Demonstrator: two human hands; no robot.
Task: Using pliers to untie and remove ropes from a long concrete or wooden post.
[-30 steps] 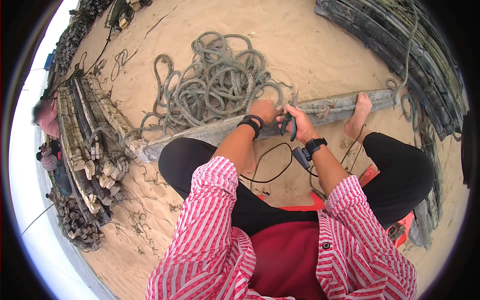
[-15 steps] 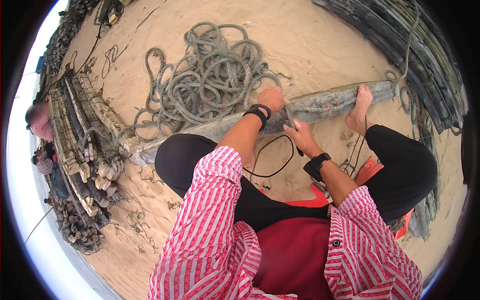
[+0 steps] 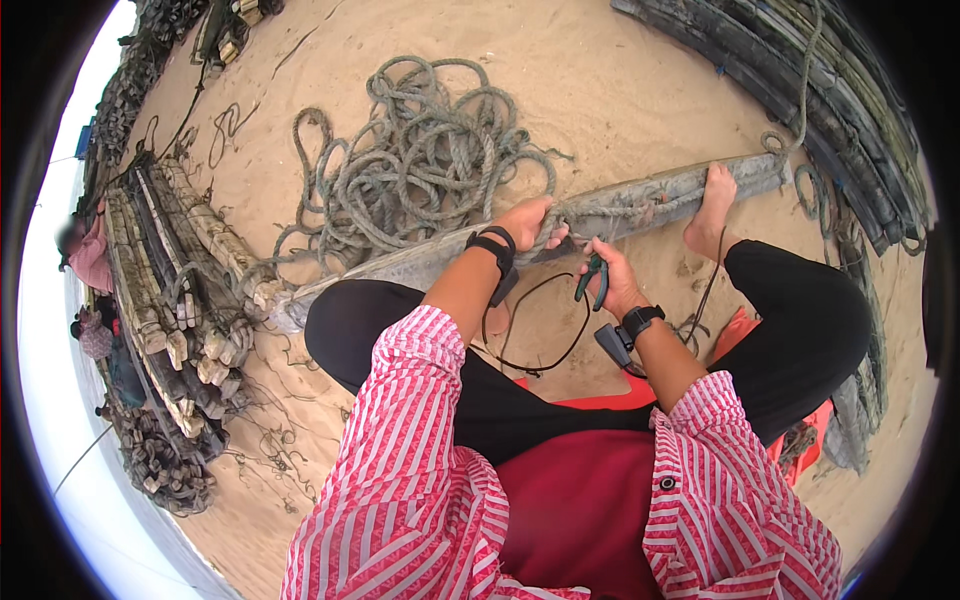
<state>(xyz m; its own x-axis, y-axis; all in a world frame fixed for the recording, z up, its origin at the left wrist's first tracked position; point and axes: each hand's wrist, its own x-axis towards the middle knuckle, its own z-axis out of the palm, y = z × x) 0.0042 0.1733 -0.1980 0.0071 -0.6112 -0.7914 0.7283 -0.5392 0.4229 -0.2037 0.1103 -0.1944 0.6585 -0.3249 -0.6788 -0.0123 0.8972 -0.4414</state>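
Observation:
A grey wooden beam [image 3: 430,262] lies across the sand in front of me, with a rope [image 3: 622,212] running along its right part. My left hand [image 3: 526,222] is closed round this rope at the middle of the beam. In my right hand [image 3: 618,276], just to the right and nearer to me, is a pair of dark green-handled pliers [image 3: 590,282]. Its handles show between my fingers; the jaws are hard to make out. A thin black cord [image 3: 540,372] loops on the sand below my hands.
Beyond the beam lies a tangled heap of thick grey-green rope [image 3: 420,150]. Bundled poles stand at left [image 3: 160,270] and upper right [image 3: 840,110]. My bare foot [image 3: 712,205] presses on the beam's right part. A person [image 3: 88,250] is at far left, and something red [image 3: 735,335] lies by my leg.
My left hand has turned and come slightly nearer to me along the rope. My right hand has drawn a little down and opened out, so that the pliers' green handles now show.

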